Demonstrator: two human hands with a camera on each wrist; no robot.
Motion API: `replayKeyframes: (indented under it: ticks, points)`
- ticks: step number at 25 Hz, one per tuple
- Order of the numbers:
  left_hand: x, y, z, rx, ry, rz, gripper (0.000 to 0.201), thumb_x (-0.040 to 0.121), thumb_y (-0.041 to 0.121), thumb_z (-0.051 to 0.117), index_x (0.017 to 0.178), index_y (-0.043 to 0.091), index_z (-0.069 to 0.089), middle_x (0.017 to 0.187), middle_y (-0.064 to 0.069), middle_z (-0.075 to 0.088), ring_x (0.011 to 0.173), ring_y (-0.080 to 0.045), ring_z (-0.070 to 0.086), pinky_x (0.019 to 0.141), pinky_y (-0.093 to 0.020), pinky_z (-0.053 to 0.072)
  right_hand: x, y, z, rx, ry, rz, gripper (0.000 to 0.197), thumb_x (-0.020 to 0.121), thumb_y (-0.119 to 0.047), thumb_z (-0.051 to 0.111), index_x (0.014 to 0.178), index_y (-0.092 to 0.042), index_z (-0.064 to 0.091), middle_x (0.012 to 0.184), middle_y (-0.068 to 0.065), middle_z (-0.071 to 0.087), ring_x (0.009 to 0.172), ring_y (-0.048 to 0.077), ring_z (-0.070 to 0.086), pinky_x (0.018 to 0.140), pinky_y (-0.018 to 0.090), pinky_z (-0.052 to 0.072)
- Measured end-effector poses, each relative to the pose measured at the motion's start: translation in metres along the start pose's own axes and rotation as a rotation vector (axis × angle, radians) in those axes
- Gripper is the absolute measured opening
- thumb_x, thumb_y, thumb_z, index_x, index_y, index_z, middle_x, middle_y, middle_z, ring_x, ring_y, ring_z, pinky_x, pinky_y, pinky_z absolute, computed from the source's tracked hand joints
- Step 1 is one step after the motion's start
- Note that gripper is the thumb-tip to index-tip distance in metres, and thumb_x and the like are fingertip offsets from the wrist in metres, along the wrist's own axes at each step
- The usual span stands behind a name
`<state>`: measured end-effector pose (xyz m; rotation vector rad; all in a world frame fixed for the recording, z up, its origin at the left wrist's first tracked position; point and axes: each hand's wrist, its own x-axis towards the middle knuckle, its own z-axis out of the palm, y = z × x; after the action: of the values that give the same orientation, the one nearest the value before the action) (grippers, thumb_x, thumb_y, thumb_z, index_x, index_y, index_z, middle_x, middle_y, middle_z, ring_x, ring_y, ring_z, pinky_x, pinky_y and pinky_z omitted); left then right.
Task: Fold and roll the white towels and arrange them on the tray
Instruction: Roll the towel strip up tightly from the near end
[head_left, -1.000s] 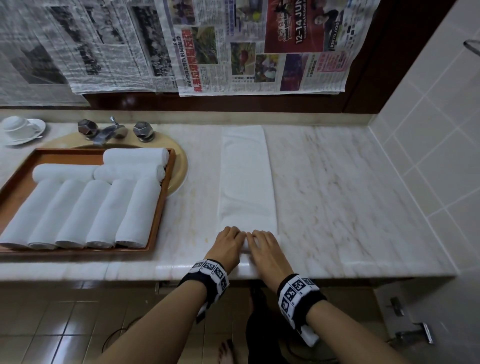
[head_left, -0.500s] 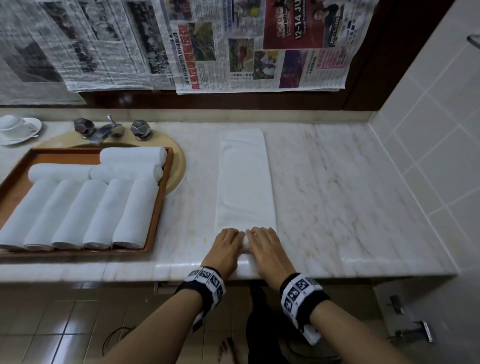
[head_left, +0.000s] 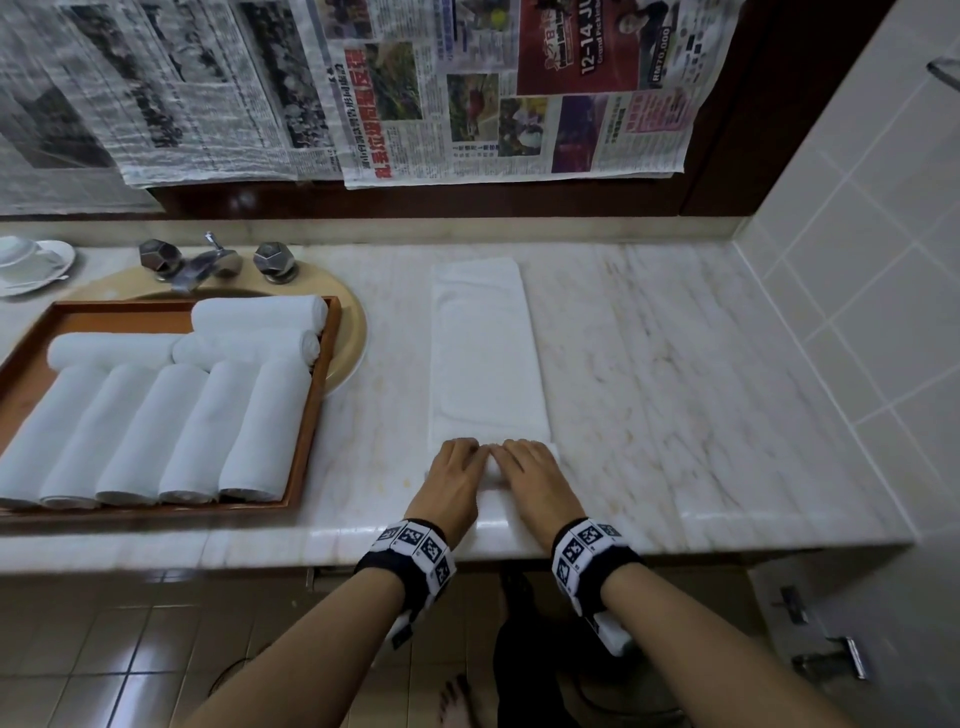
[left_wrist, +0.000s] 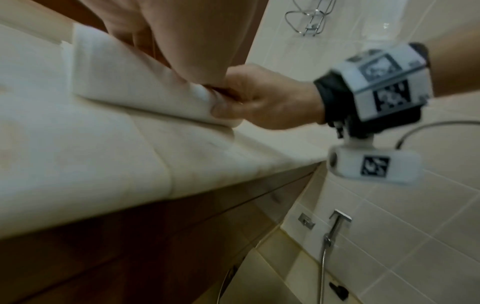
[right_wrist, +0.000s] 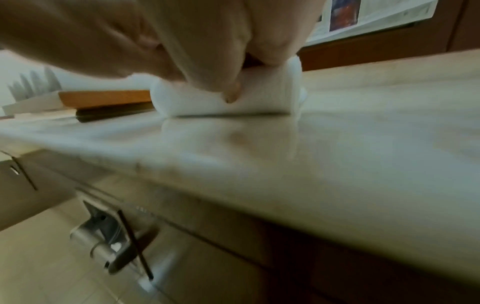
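A white towel (head_left: 485, 358), folded into a long narrow strip, lies on the marble counter (head_left: 675, 364) in the middle of the frame, and its near end is turned into a small roll (right_wrist: 233, 100) close to the front edge of the counter. The left hand (head_left: 452, 480) and the right hand (head_left: 535, 480) rest side by side on this roll, almost touching each other. The fingers (right_wrist: 231, 90) of both hands are curled over the roll and grip it; in the right wrist view a fingertip presses into the cloth. At the left of the frame a wooden tray (head_left: 311, 415) holds eight rolled towels (head_left: 171, 431), five in a row and three lying across behind them. The tray sits over a beige sink (head_left: 350, 332) with a metal faucet (head_left: 202, 262). Newspapers (head_left: 363, 88) hang on the wall at the top.
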<state>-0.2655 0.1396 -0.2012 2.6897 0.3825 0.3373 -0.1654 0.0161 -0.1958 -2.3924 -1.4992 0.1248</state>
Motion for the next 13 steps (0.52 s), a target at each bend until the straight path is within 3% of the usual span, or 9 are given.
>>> replayKeyframes:
  ticks: [2,4,6,9,11,13]
  points:
    - [-0.011,0.000,0.003,-0.005,0.025,0.030,0.064,0.057,-0.019,0.061,0.118,-0.001,0.057,0.113,-0.017,0.056,0.107,-0.026,0.041,0.091,-0.037,0.050,0.002,0.000,-0.010,0.063,-0.100,0.004,0.058,0.084,0.007,0.054,0.140,-0.006,0.044,0.136,0.010,0.050,0.125,0.028,0.045,0.112,0.035,0.031]
    - [-0.016,-0.003,0.006,-0.023,0.018,0.069,0.063,0.057,-0.017,0.058,0.118,0.000,0.054,0.111,-0.017,0.056,0.105,-0.028,0.042,0.094,-0.035,0.047,0.000,0.005,-0.013,0.086,-0.178,0.013,0.060,0.088,0.006,0.044,0.145,-0.008,0.036,0.140,0.008,0.044,0.129,0.025,0.038,0.113,0.029,0.021]
    - [-0.013,-0.006,0.008,-0.041,-0.017,0.067,0.058,0.058,-0.012,0.056,0.115,0.001,0.054,0.107,-0.015,0.057,0.101,-0.027,0.044,0.094,-0.033,0.040,-0.004,0.003,-0.010,0.048,-0.119,0.005,0.055,0.085,0.004,0.049,0.140,-0.004,0.043,0.134,0.011,0.049,0.124,0.028,0.046,0.111,0.034,0.029]
    - [0.008,-0.007,0.001,-0.032,-0.154,-0.002,0.046,0.063,-0.009,0.053,0.107,0.001,0.061,0.101,-0.014,0.060,0.094,-0.030,0.051,0.087,-0.040,0.046,-0.011,-0.004,0.008,-0.078,-0.054,-0.014,0.053,0.076,-0.002,0.060,0.129,0.001,0.053,0.123,0.015,0.058,0.112,0.033,0.058,0.104,0.047,0.043]
    - [0.022,-0.005,-0.005,0.028,-0.246,-0.028,0.044,0.073,-0.007,0.050,0.115,0.001,0.059,0.110,-0.014,0.057,0.103,-0.032,0.050,0.094,-0.039,0.042,-0.010,-0.006,0.011,-0.080,-0.054,0.006,0.057,0.072,-0.005,0.055,0.129,0.001,0.052,0.121,0.015,0.059,0.109,0.033,0.060,0.101,0.049,0.046]
    - [0.027,-0.002,-0.007,0.024,-0.237,-0.068,0.046,0.080,-0.005,0.046,0.125,0.004,0.054,0.119,-0.012,0.052,0.110,-0.028,0.045,0.099,-0.031,0.035,-0.001,0.000,0.007,-0.076,-0.018,-0.012,0.055,0.073,-0.003,0.056,0.128,-0.001,0.052,0.118,0.014,0.059,0.106,0.032,0.060,0.100,0.045,0.046]
